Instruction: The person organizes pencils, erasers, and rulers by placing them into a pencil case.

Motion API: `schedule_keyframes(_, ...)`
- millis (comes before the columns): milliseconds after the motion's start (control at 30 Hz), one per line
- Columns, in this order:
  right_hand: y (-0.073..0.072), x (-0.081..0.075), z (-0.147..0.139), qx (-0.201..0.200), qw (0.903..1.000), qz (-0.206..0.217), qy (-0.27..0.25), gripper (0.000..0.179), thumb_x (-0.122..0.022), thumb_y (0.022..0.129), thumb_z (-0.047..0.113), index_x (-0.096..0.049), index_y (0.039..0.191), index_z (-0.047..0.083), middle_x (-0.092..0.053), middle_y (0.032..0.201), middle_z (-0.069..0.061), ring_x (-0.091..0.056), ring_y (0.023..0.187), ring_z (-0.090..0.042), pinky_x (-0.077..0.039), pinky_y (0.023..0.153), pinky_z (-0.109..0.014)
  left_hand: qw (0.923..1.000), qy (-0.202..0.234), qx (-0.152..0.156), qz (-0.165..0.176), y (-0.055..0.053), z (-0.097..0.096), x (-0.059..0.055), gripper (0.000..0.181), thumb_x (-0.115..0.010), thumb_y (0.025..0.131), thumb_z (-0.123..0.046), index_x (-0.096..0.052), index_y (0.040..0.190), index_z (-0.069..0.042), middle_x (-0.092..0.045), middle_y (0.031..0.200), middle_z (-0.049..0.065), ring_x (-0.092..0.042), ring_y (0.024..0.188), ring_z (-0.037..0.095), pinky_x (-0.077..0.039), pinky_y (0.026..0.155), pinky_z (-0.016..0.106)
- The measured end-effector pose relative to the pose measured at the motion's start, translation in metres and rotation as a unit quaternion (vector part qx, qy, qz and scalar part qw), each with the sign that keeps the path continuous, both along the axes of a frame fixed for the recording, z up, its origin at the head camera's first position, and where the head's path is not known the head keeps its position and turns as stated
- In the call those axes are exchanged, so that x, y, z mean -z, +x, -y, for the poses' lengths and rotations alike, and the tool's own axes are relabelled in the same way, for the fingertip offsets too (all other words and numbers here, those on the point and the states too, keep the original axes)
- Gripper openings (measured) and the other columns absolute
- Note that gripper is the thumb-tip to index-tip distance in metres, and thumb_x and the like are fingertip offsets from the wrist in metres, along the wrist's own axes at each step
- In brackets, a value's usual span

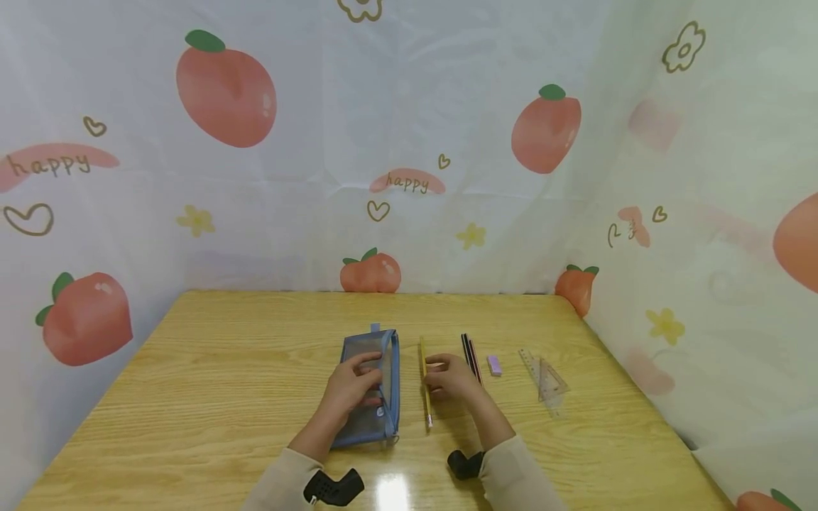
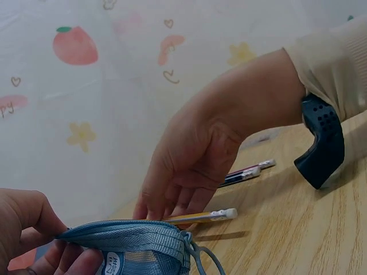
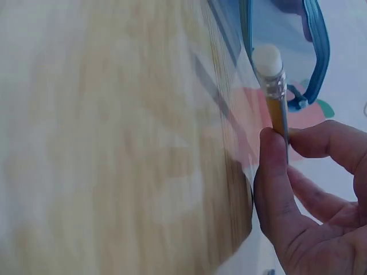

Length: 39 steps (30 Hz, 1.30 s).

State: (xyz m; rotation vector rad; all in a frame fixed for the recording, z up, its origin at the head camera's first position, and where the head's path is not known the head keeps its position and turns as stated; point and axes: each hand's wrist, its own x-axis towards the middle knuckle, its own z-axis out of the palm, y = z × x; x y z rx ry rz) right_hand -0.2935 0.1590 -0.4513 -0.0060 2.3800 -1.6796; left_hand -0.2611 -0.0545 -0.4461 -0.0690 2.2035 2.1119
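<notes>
A blue zippered pencil case (image 1: 361, 431) with see-through mesh lies near the middle of the table. My left hand (image 1: 348, 387) grips its opening edge, the thumb and fingers bent round the fabric beside the zipper in the left wrist view. Just right of the case, my right hand (image 1: 452, 376) pinches a yellow pencil (image 1: 427, 406) between thumb and fingers. The pencil's white eraser (image 3: 267, 59) points toward my body in the head view. In the left wrist view, a shadow below the pencil shows it slightly raised from the wood.
Several dark pencils (image 1: 471, 355) lie beyond my right hand. Further right are a purple eraser (image 1: 494, 365), a clear ruler (image 1: 529, 363) and a clear set square (image 1: 551, 383). A peach-printed cloth (image 1: 409, 234) hangs behind the wooden table (image 1: 243, 369).
</notes>
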Motion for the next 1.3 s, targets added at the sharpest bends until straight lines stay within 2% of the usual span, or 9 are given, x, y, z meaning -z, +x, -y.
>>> schedule_keyframes(167,0.005,-0.003,0.006,-0.016,0.9992,0.005,-0.035,0.049,-0.062,0.088,-0.001,-0.05,0.135,-0.01,-0.059,0.12,-0.031,-0.065,0.079,-0.02,-0.062,0.069,-0.039,1.0,0.0,0.001,0.002,0.001,-0.001,0.0,0.052,-0.059,0.081,-0.003,-0.06,0.133,-0.002,-0.064,0.108,0.021,-0.064,0.078,0.017,-0.061,0.058,0.033)
schedule_keyframes(333,0.001,0.005,0.007,-0.022,0.9978,0.009,-0.062,0.049,-0.062,0.088,-0.001,-0.05,0.135,-0.008,-0.06,0.116,-0.027,-0.062,0.076,-0.017,-0.061,0.065,-0.036,1.0,-0.001,0.004,0.004,0.002,-0.002,0.001,0.052,-0.059,0.082,-0.004,-0.059,0.134,-0.003,-0.064,0.11,0.022,-0.064,0.078,0.017,-0.061,0.058,0.033)
schedule_keyframes(600,-0.001,0.007,0.012,-0.036,0.9964,0.0,-0.077,0.049,-0.062,0.088,-0.002,-0.049,0.135,-0.009,-0.062,0.111,-0.025,-0.063,0.075,-0.016,-0.061,0.064,-0.034,1.0,-0.003,0.0,0.008,0.001,-0.001,0.002,0.051,-0.06,0.083,-0.004,-0.059,0.134,-0.004,-0.064,0.11,0.021,-0.064,0.079,0.018,-0.061,0.058,0.034)
schedule_keyframes(1067,-0.002,0.009,0.019,-0.079,0.9891,0.014,-0.123,0.05,-0.062,0.09,0.0,-0.046,0.136,-0.007,-0.064,0.105,-0.018,-0.064,0.079,-0.015,-0.061,0.067,-0.032,1.0,0.001,-0.006,0.007,-0.001,-0.002,0.001,0.05,-0.059,0.082,-0.003,-0.059,0.132,0.0,-0.066,0.104,0.02,-0.065,0.077,0.017,-0.061,0.057,0.032)
schedule_keyframes(1300,-0.002,0.011,0.021,-0.098,0.9868,0.019,-0.128,0.05,-0.062,0.09,0.003,-0.045,0.137,-0.005,-0.064,0.105,-0.016,-0.064,0.081,-0.015,-0.061,0.07,-0.033,0.9999,-0.003,-0.007,0.008,-0.002,-0.002,0.002,0.05,-0.059,0.082,-0.003,-0.06,0.132,-0.002,-0.066,0.105,0.02,-0.065,0.077,0.017,-0.061,0.058,0.032)
